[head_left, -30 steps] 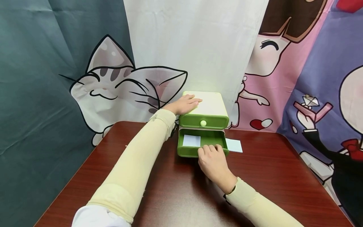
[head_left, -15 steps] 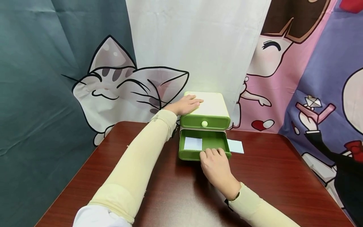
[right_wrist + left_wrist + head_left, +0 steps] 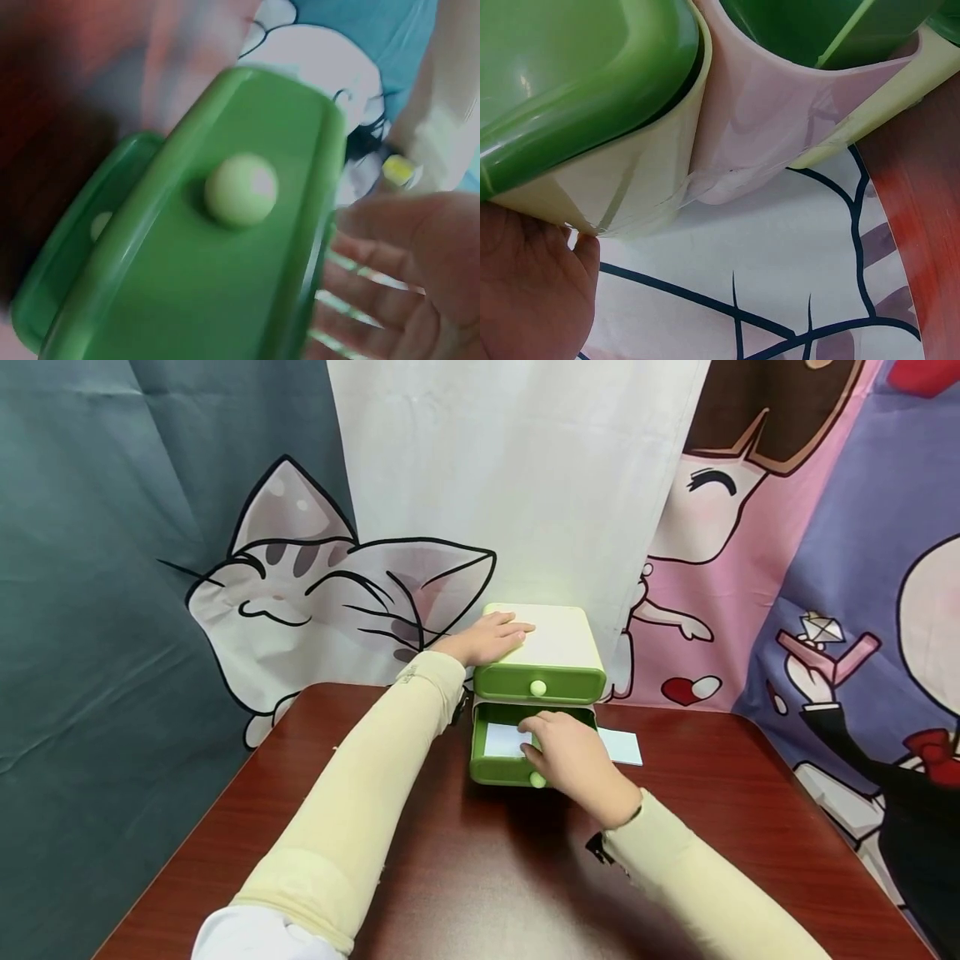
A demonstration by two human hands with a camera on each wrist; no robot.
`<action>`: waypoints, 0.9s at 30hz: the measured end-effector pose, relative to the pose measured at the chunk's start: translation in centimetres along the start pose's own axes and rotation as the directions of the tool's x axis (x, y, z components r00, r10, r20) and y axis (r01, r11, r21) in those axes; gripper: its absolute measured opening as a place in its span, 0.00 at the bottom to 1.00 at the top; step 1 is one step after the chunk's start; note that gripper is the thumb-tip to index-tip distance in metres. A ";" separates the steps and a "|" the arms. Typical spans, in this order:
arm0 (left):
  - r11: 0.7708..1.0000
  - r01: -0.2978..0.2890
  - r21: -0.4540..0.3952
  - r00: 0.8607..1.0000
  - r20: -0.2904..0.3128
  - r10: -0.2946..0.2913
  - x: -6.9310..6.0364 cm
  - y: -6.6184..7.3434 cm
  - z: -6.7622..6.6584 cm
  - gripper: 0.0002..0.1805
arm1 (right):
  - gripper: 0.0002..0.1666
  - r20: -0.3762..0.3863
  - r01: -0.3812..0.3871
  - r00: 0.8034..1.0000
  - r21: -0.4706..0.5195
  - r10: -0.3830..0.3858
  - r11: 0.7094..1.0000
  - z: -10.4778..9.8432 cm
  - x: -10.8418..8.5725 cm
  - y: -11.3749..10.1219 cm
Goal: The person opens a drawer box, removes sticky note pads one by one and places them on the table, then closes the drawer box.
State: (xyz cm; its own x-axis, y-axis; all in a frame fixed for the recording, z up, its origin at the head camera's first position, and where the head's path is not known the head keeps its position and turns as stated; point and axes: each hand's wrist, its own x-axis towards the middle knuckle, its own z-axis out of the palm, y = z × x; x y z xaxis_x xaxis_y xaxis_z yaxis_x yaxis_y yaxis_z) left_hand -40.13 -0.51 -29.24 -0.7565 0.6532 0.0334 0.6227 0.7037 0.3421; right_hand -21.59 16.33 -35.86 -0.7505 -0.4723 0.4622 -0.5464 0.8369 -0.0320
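Observation:
My left hand [image 3: 487,639] rests flat on the white top of a small drawer unit [image 3: 558,631] with green fronts. Its upper drawer [image 3: 502,683] is closed. Below, a green drawer [image 3: 495,770] is pulled out, and a pale card [image 3: 502,740] lies in its left part. Over this drawer hovers my right hand [image 3: 576,760], thumb and fingers apart, beside the card; whether it touches the card cannot be told. In the right wrist view, the fingers [image 3: 367,300] reach behind a green front with a round knob [image 3: 241,190]. The left wrist view shows a pink casing [image 3: 757,120] around the pulled-out drawer.
Another pale card [image 3: 621,747] lies on the reddish-brown table [image 3: 450,877], right of the unit. Behind the table hangs a printed cloth [image 3: 517,485] with cartoon figures. A further green drawer front [image 3: 90,195] with a small knob shows in the right wrist view.
My right hand has let go of the drawer's front edge and moved up and inward over the drawer. The drawer came out slightly further. My left hand has stayed on top.

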 end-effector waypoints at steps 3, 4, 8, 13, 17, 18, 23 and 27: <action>1.000 0.004 0.004 1.000 -0.008 -0.004 0.0 -0.1 -0.1 0.28 | 0.18 0.166 -0.007 0.986 0.137 -0.016 0.991 0.6 1.9 1.2; 1.000 0.004 0.004 1.000 -0.010 -0.004 0.0 -0.2 -0.1 0.28 | 0.19 0.211 -0.005 0.977 0.178 -0.034 0.984 0.9 2.4 1.6; 1.000 0.003 -0.003 1.000 -0.005 -0.003 0.2 -0.4 0.1 0.28 | 0.23 0.346 -0.012 0.935 0.256 -0.080 0.967 2.1 4.0 3.0; 1.000 -0.006 0.004 1.000 -0.004 0.006 0.2 -0.2 0.0 0.28 | 0.30 0.421 0.048 0.897 0.206 -0.133 0.977 3.3 5.0 3.8; 1.000 -0.007 0.019 1.000 -0.015 0.008 0.2 -0.2 0.1 0.28 | 0.30 0.446 0.086 0.884 0.139 -0.140 0.987 4.1 5.4 4.1; 1.000 -0.008 0.023 1.000 -0.016 0.009 0.2 -0.2 0.1 0.28 | 0.28 0.453 0.090 0.881 0.121 -0.136 0.989 4.2 5.4 4.1; 0.999 -0.017 0.029 1.000 -0.013 0.017 0.3 -0.2 0.1 0.28 | 0.20 0.447 0.106 0.886 0.067 -0.125 0.992 4.8 5.4 4.2; 0.999 -0.015 0.031 1.000 -0.011 0.016 0.2 -0.2 0.1 0.28 | 0.19 0.445 0.111 0.884 0.092 -0.141 0.989 5.0 5.4 4.4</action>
State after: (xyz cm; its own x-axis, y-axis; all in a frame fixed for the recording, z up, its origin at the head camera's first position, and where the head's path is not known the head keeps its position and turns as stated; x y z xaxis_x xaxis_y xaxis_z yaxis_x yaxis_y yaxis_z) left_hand -40.42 -0.45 -29.37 -0.7489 0.6608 0.0494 0.6401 0.7021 0.3119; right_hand -29.86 16.08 -37.93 -0.7520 -0.6589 0.0191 -0.6586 0.7499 -0.0619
